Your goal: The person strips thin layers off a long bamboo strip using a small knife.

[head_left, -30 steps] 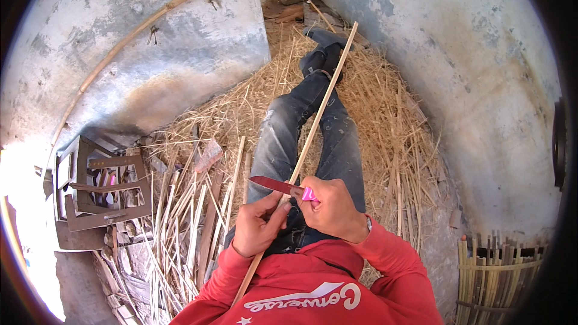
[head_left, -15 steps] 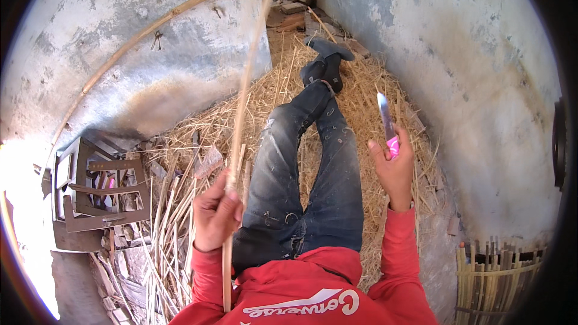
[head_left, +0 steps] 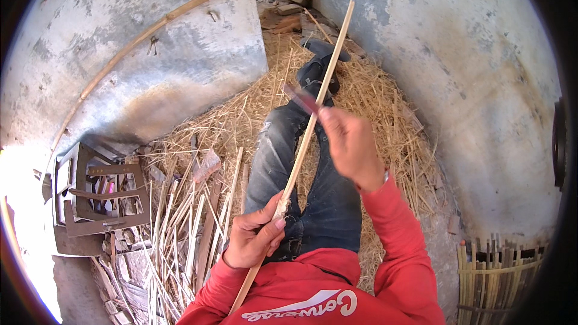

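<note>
Across my lap, slanting up to the right, runs a long pale wooden strip, which looks like split bamboo. My left hand is closed round its lower part, where a frayed patch of fibre shows by the fingers. In my right hand is a knife, its blade blurred and lying across the strip, pointing up and left. Whether the blade's edge touches the strip cannot be made out. The fingers of the right hand hide the knife's handle.
Straw-like shavings cover the floor round my outstretched legs. Several cut strips lie at left, beside a dark wooden frame. A long curved pole leans along the wall. A slatted basket stands at lower right.
The strip, upright before, has tilted right. My left hand has moved right and lower with it. My right hand has brought the knife from the right in to the strip.
</note>
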`<state>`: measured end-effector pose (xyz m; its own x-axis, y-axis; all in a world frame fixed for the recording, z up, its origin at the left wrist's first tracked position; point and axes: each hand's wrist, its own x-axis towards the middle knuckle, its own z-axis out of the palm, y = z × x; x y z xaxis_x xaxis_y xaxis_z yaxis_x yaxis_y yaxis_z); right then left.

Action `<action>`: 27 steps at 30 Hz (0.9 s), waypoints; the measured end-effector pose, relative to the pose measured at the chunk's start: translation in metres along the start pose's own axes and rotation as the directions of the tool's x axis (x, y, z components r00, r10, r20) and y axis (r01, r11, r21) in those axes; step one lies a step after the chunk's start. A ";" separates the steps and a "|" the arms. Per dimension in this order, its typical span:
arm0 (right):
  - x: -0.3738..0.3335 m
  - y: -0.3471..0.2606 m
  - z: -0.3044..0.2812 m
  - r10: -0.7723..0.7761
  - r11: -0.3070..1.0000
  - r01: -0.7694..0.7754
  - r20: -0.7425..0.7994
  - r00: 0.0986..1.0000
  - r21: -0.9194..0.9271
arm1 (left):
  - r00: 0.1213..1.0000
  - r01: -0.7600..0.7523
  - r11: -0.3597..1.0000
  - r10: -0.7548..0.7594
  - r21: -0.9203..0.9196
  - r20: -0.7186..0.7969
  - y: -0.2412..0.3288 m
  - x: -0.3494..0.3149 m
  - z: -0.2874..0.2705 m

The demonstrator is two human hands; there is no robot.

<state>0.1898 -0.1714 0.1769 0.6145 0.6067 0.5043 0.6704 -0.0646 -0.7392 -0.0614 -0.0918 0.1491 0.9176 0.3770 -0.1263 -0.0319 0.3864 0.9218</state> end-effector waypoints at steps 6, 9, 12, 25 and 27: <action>-0.047 -0.021 0.031 -0.033 0.999 0.027 0.152 0.988 0.039 | 0.999 -0.001 1.000 0.001 -0.004 -0.045 -0.005 0.009 -0.005; -0.057 -0.022 0.032 -0.007 0.997 -0.006 0.168 0.986 0.076 | 0.999 0.002 1.000 -0.003 -0.020 -0.045 -0.008 0.010 -0.006; -0.079 -0.027 0.040 -0.032 0.988 -0.004 0.233 0.972 0.152 | 0.999 -0.008 1.000 0.007 -0.022 -0.046 -0.011 0.010 -0.008; -0.020 -0.017 0.002 0.118 0.961 -0.139 0.100 0.988 0.238 | 0.981 0.143 0.985 -0.128 -0.097 0.149 -0.006 -0.010 -0.032; 0.001 0.001 -0.006 0.085 0.989 -0.087 0.021 0.996 0.120 | 0.974 0.169 0.954 -0.123 -0.246 0.192 -0.009 -0.012 -0.023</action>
<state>0.1934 -0.1758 0.1794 0.6602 0.6158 0.4300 0.5598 -0.0217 -0.8284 -0.0813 -0.0807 0.1344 0.9733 0.1582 -0.1663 0.0273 0.6395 0.7683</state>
